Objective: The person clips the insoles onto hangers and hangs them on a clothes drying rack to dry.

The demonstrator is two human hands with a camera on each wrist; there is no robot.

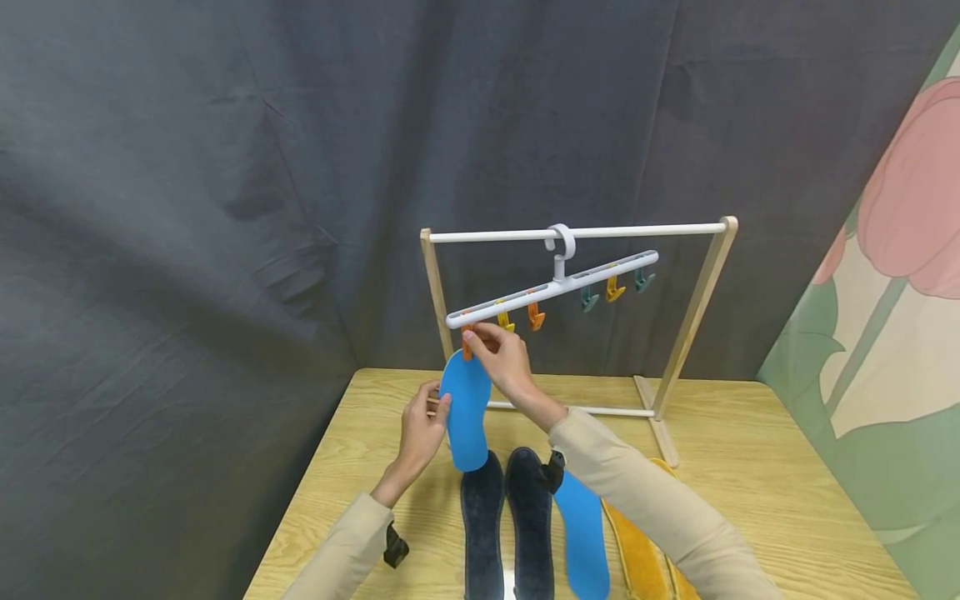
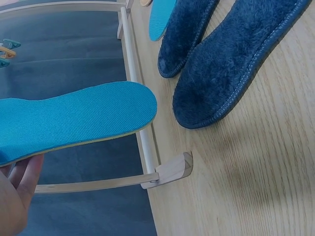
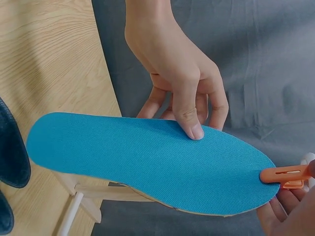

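Wood-grain table (image 1: 772,475), two dark insoles (image 1: 482,529) side by side on it. Beyond and above them, blue insole (image 1: 467,417) held up, long axis near upright, wide end at top. It lies right of the left hand (image 1: 422,425), which pinches its left edge, thumb in front, and below the right hand (image 1: 504,360), nearer the top and gripping an orange clip (image 3: 283,174). Clip tip overlaps that end; whether it bites, cannot tell. Above, white hanger (image 1: 555,289); farther, rack (image 1: 691,321), grey curtain (image 1: 225,208).
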